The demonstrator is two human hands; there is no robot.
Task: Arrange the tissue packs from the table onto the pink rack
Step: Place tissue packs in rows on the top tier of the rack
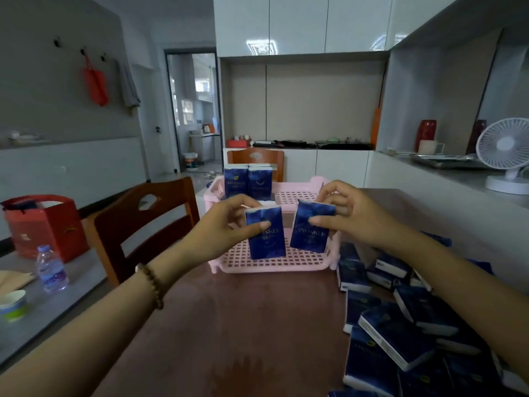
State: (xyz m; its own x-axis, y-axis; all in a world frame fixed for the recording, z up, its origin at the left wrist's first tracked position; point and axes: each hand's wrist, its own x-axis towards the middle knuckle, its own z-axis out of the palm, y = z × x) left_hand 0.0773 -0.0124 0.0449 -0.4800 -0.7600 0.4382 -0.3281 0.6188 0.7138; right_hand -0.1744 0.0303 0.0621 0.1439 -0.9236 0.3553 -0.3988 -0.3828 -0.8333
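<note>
I see left grip point(229, 222) pinching left pack point(266, 236), thumb on front, fingers behind. Right grip point(349, 213) pinching right pack point(310, 229) same way. Both packs upright, long axis vertical, over near half of pink rack point(257, 266); whether lower ends touch grid, cannot tell. Two standing packs point(247, 181) at rack's far-left corner, beyond left grip, so left pack nearer that row. My judgement: carry forward, set beside them. Loose pile point(395, 310) on tabletop point(243, 325) at right, partly cut off by frame edge.
</note>
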